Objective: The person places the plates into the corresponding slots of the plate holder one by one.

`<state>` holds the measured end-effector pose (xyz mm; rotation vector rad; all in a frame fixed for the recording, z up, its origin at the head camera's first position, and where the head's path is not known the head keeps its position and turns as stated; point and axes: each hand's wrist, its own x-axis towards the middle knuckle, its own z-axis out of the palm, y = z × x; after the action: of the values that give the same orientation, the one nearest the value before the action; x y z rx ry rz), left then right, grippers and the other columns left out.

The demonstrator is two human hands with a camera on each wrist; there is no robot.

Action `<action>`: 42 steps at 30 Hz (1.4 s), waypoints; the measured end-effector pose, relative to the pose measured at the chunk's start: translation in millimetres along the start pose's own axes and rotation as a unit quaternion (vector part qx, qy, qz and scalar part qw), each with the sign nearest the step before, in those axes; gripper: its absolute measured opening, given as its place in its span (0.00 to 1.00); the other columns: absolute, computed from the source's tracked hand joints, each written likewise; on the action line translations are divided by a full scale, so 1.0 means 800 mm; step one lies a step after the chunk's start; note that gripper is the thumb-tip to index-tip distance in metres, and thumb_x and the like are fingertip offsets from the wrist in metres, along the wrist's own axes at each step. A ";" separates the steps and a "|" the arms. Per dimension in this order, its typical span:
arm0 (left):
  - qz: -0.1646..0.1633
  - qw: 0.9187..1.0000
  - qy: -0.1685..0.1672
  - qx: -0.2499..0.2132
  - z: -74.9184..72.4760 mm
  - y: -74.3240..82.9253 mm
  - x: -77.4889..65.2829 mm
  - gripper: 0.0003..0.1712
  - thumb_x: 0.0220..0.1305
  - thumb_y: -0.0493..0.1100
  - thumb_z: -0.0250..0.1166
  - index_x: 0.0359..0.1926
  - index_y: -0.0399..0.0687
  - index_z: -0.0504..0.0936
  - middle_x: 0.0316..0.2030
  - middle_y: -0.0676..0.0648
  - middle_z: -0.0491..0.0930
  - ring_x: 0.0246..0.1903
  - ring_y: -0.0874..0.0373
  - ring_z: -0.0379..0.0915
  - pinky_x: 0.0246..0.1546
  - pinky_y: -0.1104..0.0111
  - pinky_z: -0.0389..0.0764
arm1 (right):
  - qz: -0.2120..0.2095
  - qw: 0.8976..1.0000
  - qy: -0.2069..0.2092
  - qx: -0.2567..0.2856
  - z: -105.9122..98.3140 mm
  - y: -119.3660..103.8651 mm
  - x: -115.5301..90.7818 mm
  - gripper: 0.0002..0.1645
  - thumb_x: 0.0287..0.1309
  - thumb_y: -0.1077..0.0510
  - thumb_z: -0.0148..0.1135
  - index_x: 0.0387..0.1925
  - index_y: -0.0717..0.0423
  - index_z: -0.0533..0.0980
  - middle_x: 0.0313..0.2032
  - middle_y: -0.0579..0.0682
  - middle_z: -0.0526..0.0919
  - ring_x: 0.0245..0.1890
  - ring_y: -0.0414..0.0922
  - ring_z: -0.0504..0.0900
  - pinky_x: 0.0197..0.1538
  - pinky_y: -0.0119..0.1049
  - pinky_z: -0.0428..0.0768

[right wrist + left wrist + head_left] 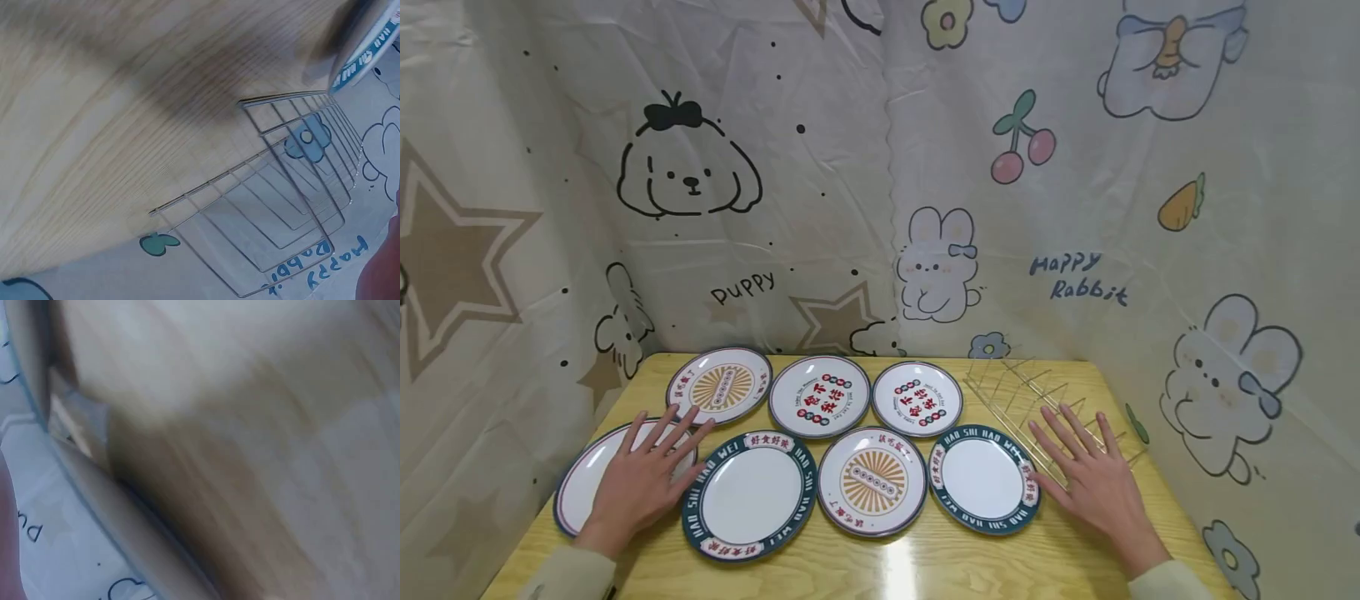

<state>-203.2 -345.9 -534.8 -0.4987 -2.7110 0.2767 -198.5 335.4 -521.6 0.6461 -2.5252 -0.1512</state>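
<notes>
My left hand (643, 479), fingers spread and straight, lies over a white plate (580, 492) at the far left and covers part of it. Its thumb reaches the rim of a large green-rimmed plate (748, 496). In the left wrist view a plate edge (131, 519) slants across the left side. My right hand (1090, 479), also spread and holding nothing, is above the near part of a wire rack (1022, 392). Its thumb is close to a smaller green-rimmed plate (985, 479); contact is unclear. The rack's bare wire slots (269, 194) show in the right wrist view.
Between the green-rimmed plates lies a sunburst plate (872, 482). Along the back are another sunburst plate (720, 386) and two plates with red characters, one larger (820, 396), one smaller (917, 398). Printed cloth (820, 208) surrounds the wooden table (820, 575).
</notes>
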 end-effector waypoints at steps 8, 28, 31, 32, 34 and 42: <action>-0.142 0.987 0.007 -0.073 -0.027 0.010 -0.002 0.49 0.70 0.58 0.62 0.84 0.66 0.46 0.77 0.41 0.62 0.70 0.35 0.59 0.70 0.35 0.61 | 0.091 0.993 0.025 0.078 -0.024 -0.008 0.004 0.44 0.72 0.29 0.48 0.81 0.41 0.57 0.81 0.50 0.56 0.84 0.46 0.39 0.84 0.61 0.37; -0.482 0.820 0.004 -0.309 -0.028 -0.036 -0.075 0.37 0.78 0.53 0.54 0.81 0.50 0.57 0.77 0.30 0.57 0.73 0.27 0.51 0.72 0.32 0.53 | 0.338 0.885 -0.019 0.320 -0.040 0.038 -0.028 0.62 0.65 0.41 0.68 0.84 0.43 0.38 0.81 0.67 0.42 0.77 0.76 0.46 0.64 0.87 0.51; -0.515 0.794 -0.004 -0.323 -0.021 -0.036 -0.082 0.37 0.78 0.52 0.54 0.82 0.52 0.55 0.79 0.31 0.53 0.74 0.28 0.47 0.74 0.33 0.52 | 0.356 0.875 -0.033 0.326 -0.040 0.043 -0.036 0.63 0.65 0.40 0.68 0.84 0.41 0.36 0.81 0.69 0.40 0.76 0.78 0.45 0.61 0.89 0.51; -0.523 0.786 -0.006 -0.328 -0.019 -0.036 -0.084 0.38 0.78 0.52 0.54 0.82 0.52 0.54 0.79 0.32 0.52 0.75 0.28 0.46 0.75 0.33 0.51 | 0.361 0.872 -0.037 0.328 -0.039 0.044 -0.038 0.63 0.65 0.39 0.68 0.84 0.40 0.35 0.81 0.69 0.39 0.76 0.78 0.46 0.61 0.89 0.52; -0.537 0.773 -0.014 -0.336 -0.017 -0.036 -0.087 0.39 0.78 0.53 0.53 0.82 0.52 0.52 0.80 0.31 0.48 0.76 0.28 0.43 0.76 0.33 0.50 | 0.368 0.868 -0.043 0.331 -0.038 0.047 -0.042 0.64 0.65 0.39 0.68 0.84 0.38 0.34 0.81 0.69 0.38 0.75 0.79 0.46 0.59 0.90 0.52; -0.558 0.746 -0.009 -0.365 -0.009 -0.042 -0.099 0.41 0.77 0.48 0.53 0.83 0.45 0.47 0.78 0.26 0.48 0.76 0.28 0.45 0.78 0.36 0.50 | 0.388 0.852 -0.073 0.345 -0.032 0.049 -0.053 0.66 0.65 0.37 0.68 0.83 0.35 0.30 0.81 0.70 0.34 0.72 0.83 0.46 0.57 0.90 0.53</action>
<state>-141.9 -405.7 -545.2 0.9885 -2.4950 -1.1072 -170.0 390.8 -510.3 -0.2150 -2.7451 1.0637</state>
